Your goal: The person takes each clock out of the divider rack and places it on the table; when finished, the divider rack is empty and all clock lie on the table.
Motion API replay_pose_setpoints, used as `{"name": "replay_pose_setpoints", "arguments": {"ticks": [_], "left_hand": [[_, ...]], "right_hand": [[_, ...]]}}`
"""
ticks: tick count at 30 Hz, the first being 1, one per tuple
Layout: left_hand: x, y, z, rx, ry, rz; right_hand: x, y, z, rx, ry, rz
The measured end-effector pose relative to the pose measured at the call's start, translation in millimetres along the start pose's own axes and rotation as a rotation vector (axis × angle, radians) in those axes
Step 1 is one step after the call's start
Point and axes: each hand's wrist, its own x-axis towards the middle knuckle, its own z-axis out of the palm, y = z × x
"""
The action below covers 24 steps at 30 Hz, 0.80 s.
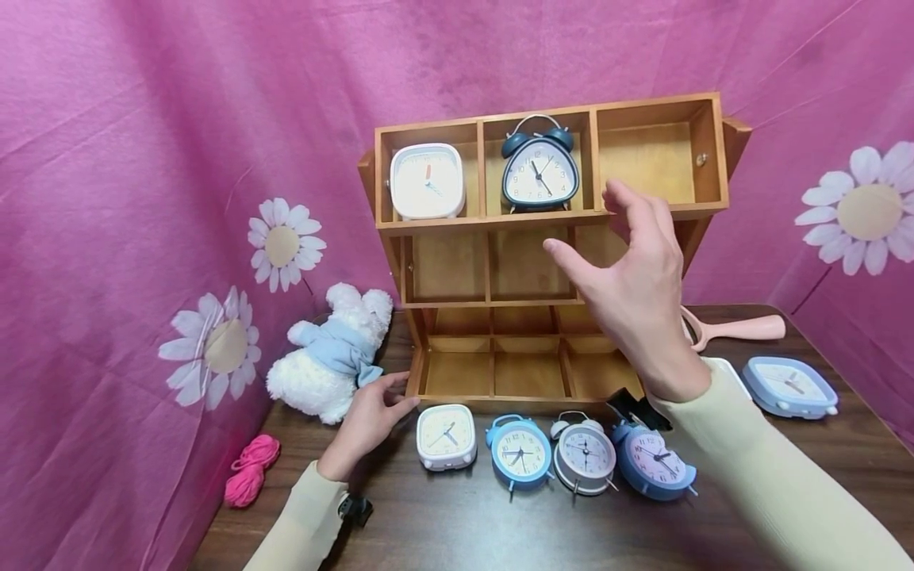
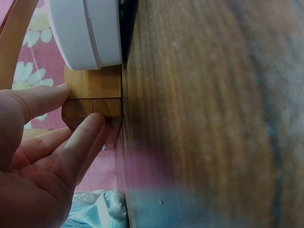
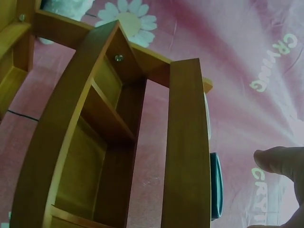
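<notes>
A tiered wooden shelf [image 1: 524, 305] stands upright on the table. At its front left corner my left hand [image 1: 371, 416] holds the base between thumb and fingers, with the wooden end [image 2: 92, 108] showing in the left wrist view. My right hand [image 1: 631, 277] is raised before the top tier, fingers and thumb spread apart, holding nothing. A white square clock [image 1: 427, 181] sits in the top left compartment. Beside it, a dark teal twin-bell alarm clock [image 1: 539, 173] occupies the middle one. In the right wrist view only the thumb [image 3: 278, 159] and part of that hand show.
A row before the shelf has a white clock [image 1: 446, 438], light blue alarm clock [image 1: 521, 454], grey alarm clock [image 1: 585, 457] and darker blue alarm clock [image 1: 653, 468]. A plush toy [image 1: 336, 357] and pink yarn [image 1: 252, 469] lie left; a blue clock [image 1: 789, 386] and pink handle [image 1: 746, 328] right.
</notes>
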Motion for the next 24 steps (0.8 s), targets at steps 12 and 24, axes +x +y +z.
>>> {"name": "replay_pose_setpoints", "arguments": {"ticks": [12,24], "left_hand": [[4.4,-10.5,3.9,0.002,-0.034,-0.052],[-1.4,16.7,-2.0,-0.026,-0.006,-0.085]], "right_hand": [[27.5,-7,20,0.02,0.024,-0.006],[46.3,-12,37,-0.024,0.002,-0.006]]}}
